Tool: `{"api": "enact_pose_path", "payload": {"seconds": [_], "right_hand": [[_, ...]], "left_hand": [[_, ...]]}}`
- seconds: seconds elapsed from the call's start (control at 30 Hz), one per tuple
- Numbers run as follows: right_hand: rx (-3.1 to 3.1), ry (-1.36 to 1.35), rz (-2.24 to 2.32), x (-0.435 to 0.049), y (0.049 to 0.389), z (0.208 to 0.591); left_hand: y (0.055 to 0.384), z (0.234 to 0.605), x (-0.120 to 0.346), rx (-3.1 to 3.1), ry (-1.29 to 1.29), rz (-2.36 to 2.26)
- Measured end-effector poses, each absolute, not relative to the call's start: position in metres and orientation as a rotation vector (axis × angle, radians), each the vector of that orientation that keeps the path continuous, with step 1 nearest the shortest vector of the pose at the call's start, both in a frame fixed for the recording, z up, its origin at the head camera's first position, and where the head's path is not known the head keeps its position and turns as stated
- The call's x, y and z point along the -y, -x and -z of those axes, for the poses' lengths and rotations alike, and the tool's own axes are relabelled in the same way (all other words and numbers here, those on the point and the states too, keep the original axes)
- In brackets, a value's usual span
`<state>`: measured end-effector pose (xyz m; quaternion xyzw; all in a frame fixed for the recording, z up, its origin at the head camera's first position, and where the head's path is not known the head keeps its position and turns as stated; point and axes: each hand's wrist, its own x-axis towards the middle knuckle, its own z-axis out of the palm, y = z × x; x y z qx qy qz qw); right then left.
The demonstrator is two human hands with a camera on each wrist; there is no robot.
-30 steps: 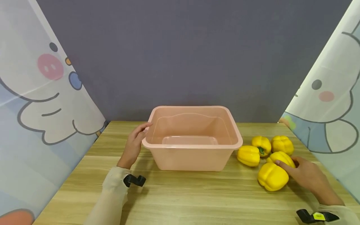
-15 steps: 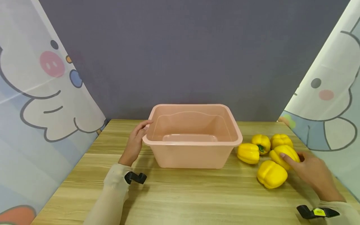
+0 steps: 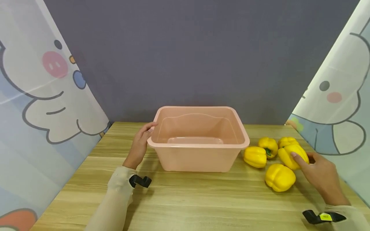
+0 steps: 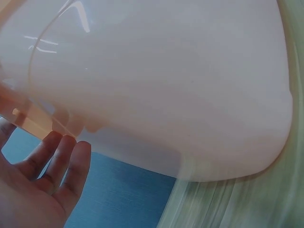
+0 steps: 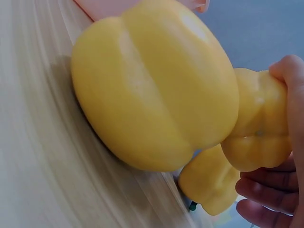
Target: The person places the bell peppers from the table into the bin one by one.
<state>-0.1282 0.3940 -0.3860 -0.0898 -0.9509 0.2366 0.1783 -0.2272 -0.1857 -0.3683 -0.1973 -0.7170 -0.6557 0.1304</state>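
A pink plastic tub [image 3: 195,158] stands on the wooden table, its inside bare. At its left rim is my left hand [image 3: 139,146], fingers over the edge; the left wrist view shows these fingers [image 4: 66,164] against the tub's outer wall. My right hand [image 3: 321,173] grips a yellow bell pepper [image 3: 291,156] between thumb and fingers, at the right of the table. In the right wrist view the held pepper [image 5: 259,118] is partly covered by a nearer bell pepper [image 5: 154,85] that lies on the table.
More yellow bell peppers lie near the tub's right side: one on its side [image 3: 255,157], a pepper with a green stem [image 3: 268,147], one behind the held pepper [image 3: 287,141] and a front pepper [image 3: 280,177]. A grey panel [image 3: 199,57] rises behind the table [image 3: 185,199]; printed sheets flank it.
My right hand has taken the held pepper slightly up and away from the front pepper, and its stem end has turned into sight. The left hand has stayed at the tub's rim.
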Motion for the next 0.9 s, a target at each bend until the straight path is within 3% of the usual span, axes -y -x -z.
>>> {"api": "enact_pose_path", "payload": {"seconds": [0.9], "right_hand": [[2.529,0.274,-1.031,-0.385,0.127,0.388]], "left_hand": [[0.229,0.370,0.185,2.077,0.591,1.886]]}}
